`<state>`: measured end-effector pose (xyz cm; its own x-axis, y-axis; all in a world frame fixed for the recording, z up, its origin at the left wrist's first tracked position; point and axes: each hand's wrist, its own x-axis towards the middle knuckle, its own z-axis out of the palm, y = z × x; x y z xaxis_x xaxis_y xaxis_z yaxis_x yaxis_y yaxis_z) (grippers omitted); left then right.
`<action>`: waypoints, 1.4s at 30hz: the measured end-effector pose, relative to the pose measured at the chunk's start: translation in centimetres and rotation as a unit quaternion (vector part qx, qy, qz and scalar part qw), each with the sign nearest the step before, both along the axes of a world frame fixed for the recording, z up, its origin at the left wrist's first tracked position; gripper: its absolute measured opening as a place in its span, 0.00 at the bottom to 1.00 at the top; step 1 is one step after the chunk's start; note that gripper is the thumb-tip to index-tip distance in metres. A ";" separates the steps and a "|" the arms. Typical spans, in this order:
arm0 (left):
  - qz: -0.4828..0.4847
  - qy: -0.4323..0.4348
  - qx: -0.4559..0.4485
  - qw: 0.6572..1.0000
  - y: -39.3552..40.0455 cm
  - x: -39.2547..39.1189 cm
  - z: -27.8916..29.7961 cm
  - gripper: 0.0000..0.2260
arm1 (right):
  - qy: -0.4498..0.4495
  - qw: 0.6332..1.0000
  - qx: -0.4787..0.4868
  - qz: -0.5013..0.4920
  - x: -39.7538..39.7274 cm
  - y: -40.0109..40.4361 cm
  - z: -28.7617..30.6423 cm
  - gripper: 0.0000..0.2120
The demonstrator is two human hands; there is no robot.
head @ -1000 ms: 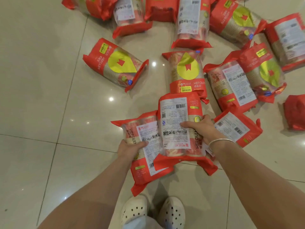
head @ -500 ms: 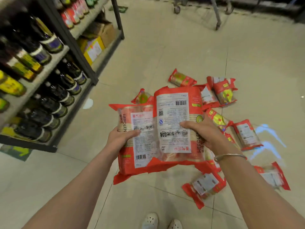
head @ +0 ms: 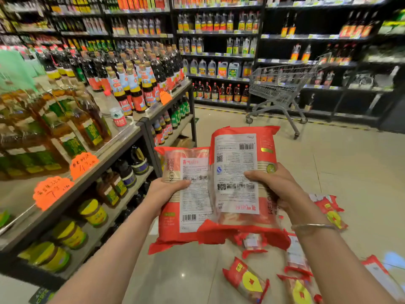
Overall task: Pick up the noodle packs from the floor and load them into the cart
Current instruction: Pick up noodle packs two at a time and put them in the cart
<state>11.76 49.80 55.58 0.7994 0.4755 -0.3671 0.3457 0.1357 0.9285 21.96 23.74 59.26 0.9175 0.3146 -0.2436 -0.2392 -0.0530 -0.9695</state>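
I hold two red noodle packs at chest height, label side up. My left hand [head: 166, 191] grips the left pack [head: 186, 205] by its left edge. My right hand [head: 278, 185] grips the right pack [head: 238, 172], which overlaps the left one. A grey wire shopping cart [head: 282, 84] stands ahead to the right, a few steps away, beside the back shelves. Several more red noodle packs [head: 247, 281] lie scattered on the tiled floor below and to the right of my hands.
A low shelf unit [head: 122, 148] full of sauce and oil bottles runs along my left. Tall shelves [head: 219, 36] of bottles line the back wall behind the cart. Beige floor tiles [head: 339, 172] stretch between me and the cart.
I have straightened up from the floor with both packs in hand. My view has lifted from the pile of packs to the aisle, and the cart has come into sight.
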 end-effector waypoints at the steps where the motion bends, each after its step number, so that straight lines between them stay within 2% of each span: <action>1: -0.009 -0.011 0.004 1.000 1.6 0.8 1.2 0.10 | -0.005 1.000 0.011 -0.002 0.4 1.4 0.9 0.17; 5: -0.029 -0.037 0.026 0.999 6.7 4.6 4.5 0.12 | -0.022 0.999 0.039 -0.023 3.2 6.0 3.4 0.21; 11: -0.062 -0.078 0.017 0.995 11.8 13.8 5.9 0.13 | -0.046 0.997 0.055 -0.041 11.0 10.5 4.8 0.24; 14: -0.080 -0.093 0.016 0.992 13.8 20.4 6.0 0.14 | -0.063 0.995 0.061 -0.055 16.7 12.1 4.9 0.25; 16: -0.093 -0.099 0.016 0.991 15.0 25.4 6.2 0.18 | -0.070 0.993 0.066 -0.066 21.0 13.1 5.1 0.26; 22: -0.140 -0.090 0.037 0.985 18.4 41.3 8.4 0.25 | -0.076 0.990 0.076 -0.096 34.7 16.2 6.9 0.22; 27: -0.142 -0.087 0.033 0.985 20.9 53.8 9.0 0.15 | -0.080 0.986 0.075 -0.127 45.6 18.6 7.3 0.20; 31: -0.172 -0.090 0.023 0.981 22.5 64.5 8.3 0.14 | -0.083 0.982 0.068 -0.158 54.9 20.6 6.2 0.29; 36: -0.203 -0.114 0.010 0.972 24.6 79.2 7.5 0.13 | -0.098 0.971 0.061 -0.208 67.3 23.0 5.4 0.21; 39: -0.232 -0.111 -0.001 0.966 25.5 88.0 8.1 0.12 | -0.098 0.965 0.047 -0.237 74.8 23.9 5.9 0.22; 42: -0.257 -0.107 0.001 0.961 25.6 96.5 9.3 0.11 | -0.092 0.962 0.048 -0.252 81.7 24.1 6.9 0.28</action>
